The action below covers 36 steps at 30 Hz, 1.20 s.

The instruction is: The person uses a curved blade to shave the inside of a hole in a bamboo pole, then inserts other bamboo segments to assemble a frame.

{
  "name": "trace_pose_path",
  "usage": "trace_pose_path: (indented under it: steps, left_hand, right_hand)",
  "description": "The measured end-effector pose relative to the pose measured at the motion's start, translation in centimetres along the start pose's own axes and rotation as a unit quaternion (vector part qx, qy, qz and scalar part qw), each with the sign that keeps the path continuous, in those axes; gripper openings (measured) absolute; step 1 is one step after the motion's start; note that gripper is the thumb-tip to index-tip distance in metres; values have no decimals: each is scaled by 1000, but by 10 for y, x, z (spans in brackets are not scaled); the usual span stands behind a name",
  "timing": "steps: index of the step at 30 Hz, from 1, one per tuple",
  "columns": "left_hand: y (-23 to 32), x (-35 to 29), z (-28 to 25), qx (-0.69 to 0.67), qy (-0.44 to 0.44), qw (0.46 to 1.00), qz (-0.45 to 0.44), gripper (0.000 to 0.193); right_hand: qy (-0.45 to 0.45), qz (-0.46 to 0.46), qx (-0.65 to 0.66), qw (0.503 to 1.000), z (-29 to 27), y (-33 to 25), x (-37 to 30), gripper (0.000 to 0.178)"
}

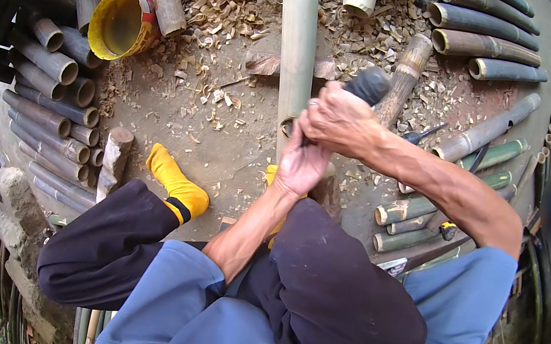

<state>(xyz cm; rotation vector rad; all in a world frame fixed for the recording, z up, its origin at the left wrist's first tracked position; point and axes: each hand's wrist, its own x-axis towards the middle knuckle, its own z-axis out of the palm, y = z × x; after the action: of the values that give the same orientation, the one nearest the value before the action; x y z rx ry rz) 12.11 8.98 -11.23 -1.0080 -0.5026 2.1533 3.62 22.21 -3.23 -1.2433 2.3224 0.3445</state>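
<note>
A long pale-green bamboo tube [296,42] runs from the top edge toward me, and its near open end lies beside my hands. My right hand [341,121] is closed round a tool with a thick black handle [368,85]; the handle's rounded end sticks out past the knuckles, and the working end is hidden. Just below, my left hand [304,165] is turned partly palm up against the right hand, close to the tube's end. Its fingers are curled, and what they grip is hidden. A reddish wooden block [269,64] lies crosswise under the tube.
Wood chips [233,20] litter the ground. A yellow-and-red bucket [119,26] with liquid stands far left. Cut bamboo pieces lie stacked left [52,122] and right [487,47]. A screwdriver-like tool [423,132] and a tape measure [447,230] rest at right. My yellow-socked foot [180,184] is nearby.
</note>
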Motion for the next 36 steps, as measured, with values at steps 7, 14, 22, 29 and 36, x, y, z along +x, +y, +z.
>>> trace_pose_path:
  steps: [7,14,22,29,36]
  left_hand:
    - [-12,-11,49,523,380,761,-42,35]
    - [27,-5,66,911,172,297,-229,36]
    - [5,0,57,539,262,800,-29,34]
    - [16,-5,13,169,69,983,35,44]
    - [-31,-52,24,449,132,878,-103,77]
  right_hand:
    - [-59,236,547,801,47,-71,-35,35]
    - [114,446,693,554,30,-154,-3,38]
    - [68,274,409,868,39,-54,-31,28]
    - [-1,93,95,991,-4,-14,9,9]
    - [33,228,582,780,41,-57,-43,42]
